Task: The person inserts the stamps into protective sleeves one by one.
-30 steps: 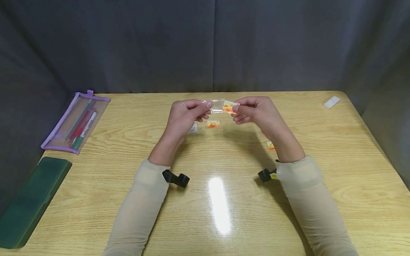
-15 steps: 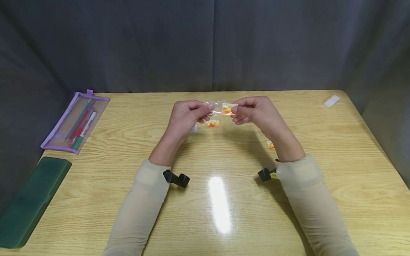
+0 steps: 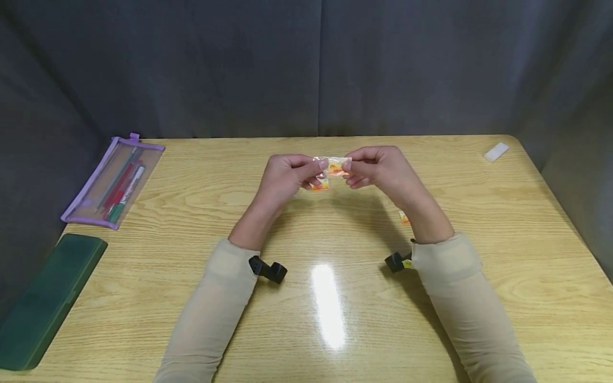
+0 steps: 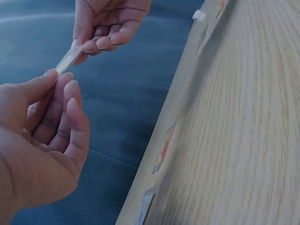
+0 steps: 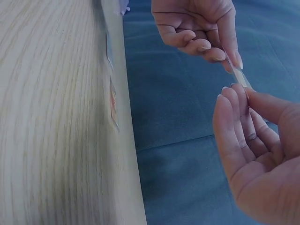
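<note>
Above the far part of the table, my left hand [image 3: 287, 178] pinches a small clear plastic sleeve [image 4: 63, 65] between thumb and fingers. A stamp-sized orange-and-yellow picture card [image 3: 337, 166] overlaps the sleeve, and its right end is pinched by my right hand [image 3: 385, 169]. How far the card lies inside the sleeve I cannot tell. Both wrist views show the pair edge-on as a thin strip. Below the hands a similar orange card [image 5: 113, 105] lies flat, partly covered by the left fingers in the head view.
Another orange card [image 3: 404, 217] lies by the right wrist; a pale card [image 4: 145, 206] is near the left hand. A white block [image 3: 496, 152] sits far right. On the left are a purple-edged mesh pouch [image 3: 86, 186] with pens and a green case [image 3: 45, 303].
My left hand has moved right and slightly down, nearer the right hand. Less clear sleeve shows between thumb and card. The left hand now covers the pale card in the head view.
</note>
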`<state>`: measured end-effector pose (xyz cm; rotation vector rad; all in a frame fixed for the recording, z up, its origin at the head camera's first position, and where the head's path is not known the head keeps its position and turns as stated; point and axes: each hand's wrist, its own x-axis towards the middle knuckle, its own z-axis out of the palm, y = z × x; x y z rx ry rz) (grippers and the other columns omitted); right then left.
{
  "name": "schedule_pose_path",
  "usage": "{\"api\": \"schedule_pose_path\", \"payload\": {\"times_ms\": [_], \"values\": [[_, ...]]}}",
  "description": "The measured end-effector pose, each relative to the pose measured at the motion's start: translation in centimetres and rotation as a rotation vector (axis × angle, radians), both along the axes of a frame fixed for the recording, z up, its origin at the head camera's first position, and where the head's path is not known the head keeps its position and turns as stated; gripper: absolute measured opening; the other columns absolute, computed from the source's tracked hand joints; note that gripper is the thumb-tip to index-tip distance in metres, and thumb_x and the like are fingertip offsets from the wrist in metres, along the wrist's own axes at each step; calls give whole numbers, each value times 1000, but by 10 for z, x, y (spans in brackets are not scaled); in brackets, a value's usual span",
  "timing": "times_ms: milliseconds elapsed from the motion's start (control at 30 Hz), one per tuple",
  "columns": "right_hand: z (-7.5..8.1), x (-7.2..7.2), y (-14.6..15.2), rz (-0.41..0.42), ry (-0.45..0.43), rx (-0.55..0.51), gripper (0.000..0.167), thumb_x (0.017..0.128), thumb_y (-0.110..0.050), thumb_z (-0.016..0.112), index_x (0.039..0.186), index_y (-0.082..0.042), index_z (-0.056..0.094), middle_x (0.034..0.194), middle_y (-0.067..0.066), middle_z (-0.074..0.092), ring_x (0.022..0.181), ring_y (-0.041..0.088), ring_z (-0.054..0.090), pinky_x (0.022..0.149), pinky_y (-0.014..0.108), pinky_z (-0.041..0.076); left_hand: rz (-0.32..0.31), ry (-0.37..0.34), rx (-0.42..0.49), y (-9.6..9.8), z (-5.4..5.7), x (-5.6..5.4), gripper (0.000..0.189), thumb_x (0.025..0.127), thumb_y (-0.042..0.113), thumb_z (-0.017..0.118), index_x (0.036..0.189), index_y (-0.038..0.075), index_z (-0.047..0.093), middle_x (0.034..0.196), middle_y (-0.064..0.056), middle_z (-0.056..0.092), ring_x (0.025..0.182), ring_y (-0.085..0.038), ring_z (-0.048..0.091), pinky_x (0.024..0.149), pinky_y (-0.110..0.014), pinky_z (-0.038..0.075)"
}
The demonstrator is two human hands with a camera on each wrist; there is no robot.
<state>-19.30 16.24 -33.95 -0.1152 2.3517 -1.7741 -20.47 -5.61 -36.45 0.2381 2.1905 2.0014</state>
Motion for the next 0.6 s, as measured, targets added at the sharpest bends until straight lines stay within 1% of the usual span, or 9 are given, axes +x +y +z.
{"api": "schedule_pose_path", "payload": {"times_ms": [100,200,433,533,600], "values": [[0,0,2,-7,12,-1,25,99,-16,66,115,3,69,92,5,73,80,18,73,76,31,63,11,-1,24,0,0,0,26,92,26,77,99,2,79,84,-7,75,69,-12,67,65,-24,57],[0,-1,4,-18,15,-15,22,100,-15,65,112,2,69,92,5,72,81,20,73,76,31,63,22,-2,38,0,0,0,26,92,25,77,100,1,79,84,-6,76,69,-12,68,64,-23,57],[-1,-1,0,1,32,-41,18,99,-13,64,109,1,68,94,9,72,80,19,73,76,32,63,27,-15,76,3,-1,1,27,91,25,78,100,0,78,81,-3,74,66,-10,68,63,-25,58],[-2,-1,-1,-4,32,-55,17,99,-12,64,109,2,67,91,6,71,79,20,73,75,32,63,19,-19,90,4,-1,1,27,91,24,77,100,-1,78,85,-9,75,65,-10,69,64,-26,59],[-3,-1,-1,-6,30,-63,18,99,-11,64,109,3,66,89,4,71,78,19,73,74,31,63,11,-25,96,4,-1,1,27,91,24,77,101,-1,78,91,-15,75,65,-11,69,66,-29,61]]}}
